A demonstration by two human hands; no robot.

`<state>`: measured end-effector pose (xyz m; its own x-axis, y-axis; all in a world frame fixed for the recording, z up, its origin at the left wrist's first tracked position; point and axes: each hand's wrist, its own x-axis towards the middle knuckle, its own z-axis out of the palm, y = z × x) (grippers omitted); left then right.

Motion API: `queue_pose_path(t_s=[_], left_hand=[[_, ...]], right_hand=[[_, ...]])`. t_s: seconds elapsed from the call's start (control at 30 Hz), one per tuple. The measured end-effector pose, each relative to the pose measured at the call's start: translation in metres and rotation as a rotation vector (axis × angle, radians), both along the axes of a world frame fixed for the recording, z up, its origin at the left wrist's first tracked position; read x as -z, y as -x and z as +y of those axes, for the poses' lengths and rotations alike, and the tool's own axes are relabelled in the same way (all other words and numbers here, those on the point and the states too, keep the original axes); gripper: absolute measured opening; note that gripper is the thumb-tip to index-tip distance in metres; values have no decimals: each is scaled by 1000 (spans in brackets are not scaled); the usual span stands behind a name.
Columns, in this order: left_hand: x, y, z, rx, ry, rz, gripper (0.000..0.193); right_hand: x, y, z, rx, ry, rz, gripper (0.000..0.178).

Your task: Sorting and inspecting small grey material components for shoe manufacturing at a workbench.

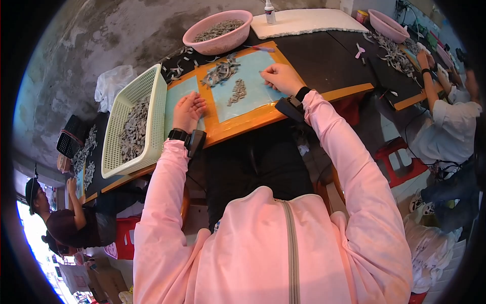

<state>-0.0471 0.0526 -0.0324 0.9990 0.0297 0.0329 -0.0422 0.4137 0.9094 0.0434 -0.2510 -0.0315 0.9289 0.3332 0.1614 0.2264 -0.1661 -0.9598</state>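
My left hand (190, 108) is hanging half open, nothing showing in its grip; my right hand (284, 79) is bunching its fingertips, hold unclear. Loose grey strips (221, 72) are lying toward the blue mat's (259, 99) far edge, apparently left to do, short pieces (237, 92) nearer middle, perhaps done. A basket (158, 106) is crowding the table's (329, 63) front-left edge; rightward, bare room is opening.

Soft, even light covers the counter (324, 58), glinting on the orange tape (238, 130) along its front edge; deep shadow lies beneath. Small gray pieces (237, 93) look slightly soft. A bright patch (29, 228) at lower left burns out to white; straight edges bow toward the black rim.
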Motion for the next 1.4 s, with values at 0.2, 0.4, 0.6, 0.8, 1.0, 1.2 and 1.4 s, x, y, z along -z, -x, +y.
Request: queue_pose_path(t_s=[0.2,0.4,0.6,0.8,1.0,1.2,1.4], left_hand=[[-2,1,0,-15,25,-7,21],[-6,3,-7,-33,-9,20,21],[-7,6,-9,-71,-27,35,19],[-16,11,-15,-113,-57,44,18],[-32,-1,-27,-92,-291,32,20],[-55,-20,-44,-176,-779,-296,12],[-71,-46,-42,-264,-1083,-613,15]], right_hand=[[-4,6,0,3,6,-12,24],[-5,5,-2,-9,30,-8,24],[-7,9,2,-15,34,32,20],[-23,11,-1,-100,36,149,19],[-60,8,4,-243,-10,312,20],[-93,-4,43,-415,-77,305,20],[-82,-28,72,-440,-64,280,19]])
